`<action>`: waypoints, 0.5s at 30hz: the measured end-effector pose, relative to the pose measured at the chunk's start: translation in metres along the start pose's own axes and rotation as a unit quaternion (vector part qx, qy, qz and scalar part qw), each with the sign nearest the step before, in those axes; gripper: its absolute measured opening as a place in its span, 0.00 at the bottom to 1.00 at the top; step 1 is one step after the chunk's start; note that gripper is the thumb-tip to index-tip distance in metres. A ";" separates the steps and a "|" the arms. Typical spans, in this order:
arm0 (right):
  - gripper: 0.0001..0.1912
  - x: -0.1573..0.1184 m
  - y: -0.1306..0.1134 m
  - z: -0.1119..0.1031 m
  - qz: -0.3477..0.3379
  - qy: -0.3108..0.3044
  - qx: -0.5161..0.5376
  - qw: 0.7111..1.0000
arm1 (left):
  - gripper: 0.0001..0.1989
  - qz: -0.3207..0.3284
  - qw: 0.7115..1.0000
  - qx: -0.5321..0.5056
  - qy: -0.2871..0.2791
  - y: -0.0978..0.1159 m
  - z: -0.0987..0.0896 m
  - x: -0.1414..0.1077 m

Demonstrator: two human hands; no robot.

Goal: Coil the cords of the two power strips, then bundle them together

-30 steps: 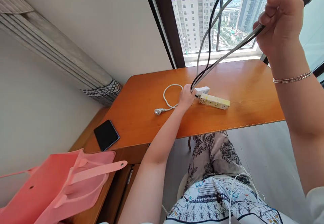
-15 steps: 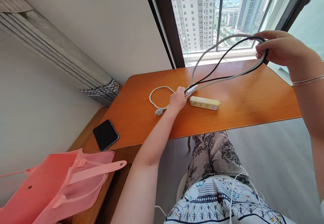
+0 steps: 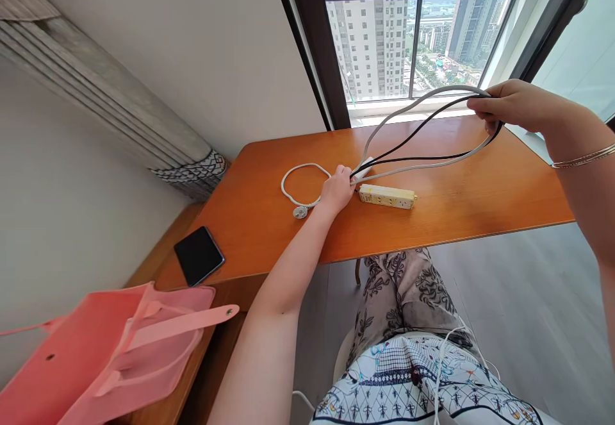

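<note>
A white cable [image 3: 413,109] and a black cable [image 3: 423,127] stretch in long loops between my two hands, above the desk. My left hand [image 3: 339,189] is closed round their near end, low over the desk top. At the far end of the loops, my right hand [image 3: 509,104] pinches both cables, raised in front of the window. A white plug [image 3: 300,212] on a curved length of white cord [image 3: 287,184] lies left of my left hand. Just right of that hand rests a cream power strip [image 3: 388,197]. A white piece [image 3: 364,168] shows beside my left fingers, partly hidden.
The wooden desk [image 3: 269,233] stands against the wall and window [image 3: 418,40]. A dark tablet or phone [image 3: 198,256] lies at its left edge. Nearer on the left is a pink bag or case [image 3: 115,341]. A white thin cord [image 3: 438,374] hangs over my lap.
My right hand has come down a little and its end of the cable loops has dropped with it. My left hand has stayed nearly still, closed on the cables.
</note>
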State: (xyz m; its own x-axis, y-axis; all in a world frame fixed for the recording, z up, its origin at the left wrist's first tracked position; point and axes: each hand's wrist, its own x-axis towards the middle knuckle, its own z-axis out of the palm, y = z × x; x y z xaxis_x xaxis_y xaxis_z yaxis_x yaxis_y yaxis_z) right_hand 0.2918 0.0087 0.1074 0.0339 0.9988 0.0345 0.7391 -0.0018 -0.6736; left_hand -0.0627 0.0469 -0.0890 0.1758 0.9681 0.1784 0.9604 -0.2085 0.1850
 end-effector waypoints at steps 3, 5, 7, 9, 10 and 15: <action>0.22 0.003 -0.002 0.008 -0.011 0.075 0.246 0.966 | 0.05 0.044 0.994 -0.091 0.029 -0.009 0.002 0.003; 0.22 0.007 -0.003 0.013 0.019 0.122 0.372 0.920 | 0.03 0.081 0.978 -0.190 0.038 -0.015 0.002 0.005; 0.21 0.012 -0.001 0.016 0.046 0.141 0.420 0.896 | 0.06 0.091 0.948 -0.306 -0.008 -0.020 0.001 0.006; 0.20 0.021 0.006 0.015 0.049 0.132 0.416 0.898 | 0.12 0.076 0.907 -0.404 -0.090 -0.024 -0.001 0.005; 0.19 0.026 0.012 0.014 0.044 0.126 0.406 0.904 | 0.15 0.069 0.887 -0.439 -0.127 -0.025 -0.002 0.004; 0.15 0.048 0.041 0.001 0.004 0.085 0.337 0.938 | 0.22 0.031 0.823 -0.534 -0.192 -0.025 -0.004 -0.003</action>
State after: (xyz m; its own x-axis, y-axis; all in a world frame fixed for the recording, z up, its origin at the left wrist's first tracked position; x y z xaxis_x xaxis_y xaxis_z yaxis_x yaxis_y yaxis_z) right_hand 0.3230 0.0564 0.0811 0.1857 0.9768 0.1066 0.1475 0.0795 -0.9859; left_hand -0.0881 0.0490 -0.0900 0.4694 0.8809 -0.0606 0.2458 -0.0644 0.9672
